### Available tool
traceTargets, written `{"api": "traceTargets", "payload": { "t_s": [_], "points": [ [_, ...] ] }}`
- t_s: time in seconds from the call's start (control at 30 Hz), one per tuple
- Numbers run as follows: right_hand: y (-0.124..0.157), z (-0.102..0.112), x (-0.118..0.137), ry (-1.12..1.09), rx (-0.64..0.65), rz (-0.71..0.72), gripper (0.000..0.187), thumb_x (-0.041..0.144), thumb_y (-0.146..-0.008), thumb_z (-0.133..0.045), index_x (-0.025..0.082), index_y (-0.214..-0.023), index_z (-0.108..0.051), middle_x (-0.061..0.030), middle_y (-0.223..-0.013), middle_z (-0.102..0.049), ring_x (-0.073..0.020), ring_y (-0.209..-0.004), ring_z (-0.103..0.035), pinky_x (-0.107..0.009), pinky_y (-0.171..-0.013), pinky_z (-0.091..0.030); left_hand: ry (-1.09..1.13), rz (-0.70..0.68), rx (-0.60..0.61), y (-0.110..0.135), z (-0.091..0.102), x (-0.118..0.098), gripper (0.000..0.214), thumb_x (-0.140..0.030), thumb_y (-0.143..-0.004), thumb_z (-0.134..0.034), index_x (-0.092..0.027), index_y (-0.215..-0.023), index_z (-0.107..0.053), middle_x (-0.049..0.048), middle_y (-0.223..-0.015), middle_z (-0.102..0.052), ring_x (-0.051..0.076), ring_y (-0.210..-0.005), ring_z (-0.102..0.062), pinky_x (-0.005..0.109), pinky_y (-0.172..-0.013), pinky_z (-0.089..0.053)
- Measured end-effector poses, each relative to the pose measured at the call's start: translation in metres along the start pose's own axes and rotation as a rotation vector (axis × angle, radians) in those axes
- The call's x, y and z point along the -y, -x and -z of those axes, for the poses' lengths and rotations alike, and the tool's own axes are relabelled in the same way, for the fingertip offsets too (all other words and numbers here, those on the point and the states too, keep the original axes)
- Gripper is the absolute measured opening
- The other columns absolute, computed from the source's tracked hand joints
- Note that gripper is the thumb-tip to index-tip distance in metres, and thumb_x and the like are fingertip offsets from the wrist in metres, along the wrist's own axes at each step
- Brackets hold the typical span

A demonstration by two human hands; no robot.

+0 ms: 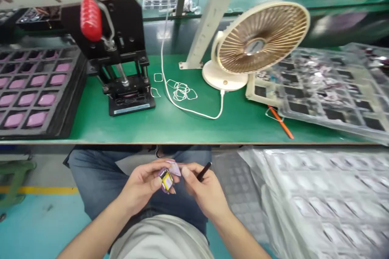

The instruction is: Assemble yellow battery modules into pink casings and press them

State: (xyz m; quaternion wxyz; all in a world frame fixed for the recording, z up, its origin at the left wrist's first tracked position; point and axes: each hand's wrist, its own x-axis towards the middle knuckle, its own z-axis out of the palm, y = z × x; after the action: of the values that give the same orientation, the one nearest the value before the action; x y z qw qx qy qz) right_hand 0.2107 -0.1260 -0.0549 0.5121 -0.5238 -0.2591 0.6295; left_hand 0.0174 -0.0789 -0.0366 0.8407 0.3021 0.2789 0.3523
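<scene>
Over my lap, in front of the bench edge, my left hand is closed around a small purple device casing. Its inside faces up and shows a yellow-edged, pale rectangular part. A thin purple cover stands tilted just above the casing, between both hands; whether a cable joins the two is too small to tell. My right hand pinches near the cover's right edge with thumb and forefinger. A black pen-like tool is tucked in that same hand, its end sticking out to the upper right.
On the green bench stand a black hand press with a red handle and a white fan with its cable. Purple casings fill a foam tray at left. White rings, an orange stick and clear trays lie about. Plastic-wrapped trays sit at lower right.
</scene>
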Motion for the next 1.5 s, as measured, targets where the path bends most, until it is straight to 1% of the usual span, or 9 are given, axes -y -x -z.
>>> {"api": "traceTargets", "payload": {
  "t_s": [0.07,0.2,0.27,0.37,0.47,0.57,1.23,1.37,1.5],
  "points": [
    [-0.003,0.0,-0.002,-0.063,0.117,-0.102,0.046,0.061,-0.084,-0.089,0.018,-0.097,-0.079,0.0025,-0.058,-0.061,-0.0044,-0.044,-0.03,-0.02,-0.042,-0.02,0.024,0.013,0.009,0.006,0.008,-0.003,0.035,-0.038,-0.088,-0.087,-0.022,-0.119,-0.085,0.0172,-0.142,-0.069,0.03,-0.103,-0.078,0.038,-0.079,-0.068],
    [-0.01,-0.007,-0.002,-0.096,0.199,-0.14,0.041,0.053,-0.079,-0.095,0.019,-0.095,-0.078,-0.0037,-0.071,-0.074,-0.0059,-0.045,-0.043,-0.018,-0.042,-0.025,0.064,0.029,0.009,0.011,0.016,-0.006,0.034,-0.036,-0.086,-0.089,-0.024,-0.117,-0.086,0.0166,-0.144,-0.068,0.031,-0.102,-0.079,0.041,-0.079,-0.068],
    [-0.01,-0.011,0.003,-0.019,0.142,0.001,0.035,0.05,-0.082,-0.094,0.021,-0.097,-0.081,-0.0069,-0.079,-0.079,-0.012,-0.052,-0.061,-0.02,-0.043,-0.039,0.069,0.006,-0.01,0.012,0.016,-0.008,0.033,-0.035,-0.087,-0.088,-0.025,-0.118,-0.085,0.0165,-0.148,-0.067,0.032,-0.105,-0.079,0.042,-0.082,-0.068],
    [-0.003,-0.015,0.013,0.293,0.018,0.386,0.015,0.034,-0.088,-0.089,0.027,-0.101,-0.086,-0.0106,-0.108,-0.083,-0.0243,-0.085,-0.08,-0.03,-0.062,-0.064,0.043,-0.077,-0.085,0.012,0.017,-0.009,0.035,-0.03,-0.086,-0.09,-0.028,-0.121,-0.085,0.0142,-0.147,-0.07,0.033,-0.116,-0.077,0.044,-0.093,-0.066],
    [0.006,-0.018,0.02,0.603,0.032,0.687,0.025,0.018,-0.092,-0.084,0.031,-0.114,-0.085,-0.0094,-0.122,-0.081,-0.0267,-0.098,-0.082,-0.035,-0.075,-0.07,-0.066,-0.202,-0.17,0.012,0.02,-0.01,0.042,-0.027,-0.081,-0.095,-0.029,-0.122,-0.085,0.0132,-0.138,-0.075,0.031,-0.126,-0.072,0.04,-0.104,-0.061],
    [0.007,-0.024,0.022,0.723,0.074,0.83,0.037,0.012,-0.093,-0.082,0.032,-0.124,-0.082,-0.0079,-0.127,-0.08,-0.0243,-0.095,-0.083,-0.033,-0.077,-0.071,-0.184,-0.284,-0.186,0.013,0.023,-0.01,0.045,-0.028,-0.08,-0.095,-0.028,-0.124,-0.084,0.0146,-0.137,-0.076,0.03,-0.131,-0.069,0.041,-0.11,-0.057],
    [-0.001,-0.027,0.01,0.867,0.154,1.017,0.053,0.01,-0.098,-0.075,0.033,-0.145,-0.071,-0.0099,-0.14,-0.074,-0.0204,-0.095,-0.082,-0.029,-0.072,-0.066,-0.246,-0.298,-0.19,0.017,0.026,-0.009,0.047,-0.03,-0.08,-0.095,-0.03,-0.126,-0.083,0.0137,-0.132,-0.077,0.031,-0.122,-0.073,0.044,-0.104,-0.062],
    [-0.004,-0.029,0.0,0.951,0.167,1.038,0.058,0.006,-0.098,-0.071,0.029,-0.151,-0.065,-0.0146,-0.149,-0.067,-0.0213,-0.098,-0.082,-0.031,-0.076,-0.066,-0.274,-0.331,-0.198,0.018,0.024,-0.006,0.045,-0.029,-0.087,-0.089,-0.03,-0.132,-0.08,0.0136,-0.145,-0.071,0.032,-0.135,-0.066,0.045,-0.114,-0.056],
    [-0.009,-0.039,-0.006,0.992,0.07,1.062,0.046,0.01,-0.1,-0.072,0.027,-0.142,-0.069,-0.014,-0.142,-0.072,-0.0229,-0.105,-0.081,-0.031,-0.08,-0.066,-0.219,-0.311,-0.358,0.016,0.016,-0.003,0.039,-0.033,-0.093,-0.084,-0.029,-0.131,-0.081,0.0117,-0.14,-0.074,0.027,-0.127,-0.072,0.037,-0.11,-0.058]
  ]
}}
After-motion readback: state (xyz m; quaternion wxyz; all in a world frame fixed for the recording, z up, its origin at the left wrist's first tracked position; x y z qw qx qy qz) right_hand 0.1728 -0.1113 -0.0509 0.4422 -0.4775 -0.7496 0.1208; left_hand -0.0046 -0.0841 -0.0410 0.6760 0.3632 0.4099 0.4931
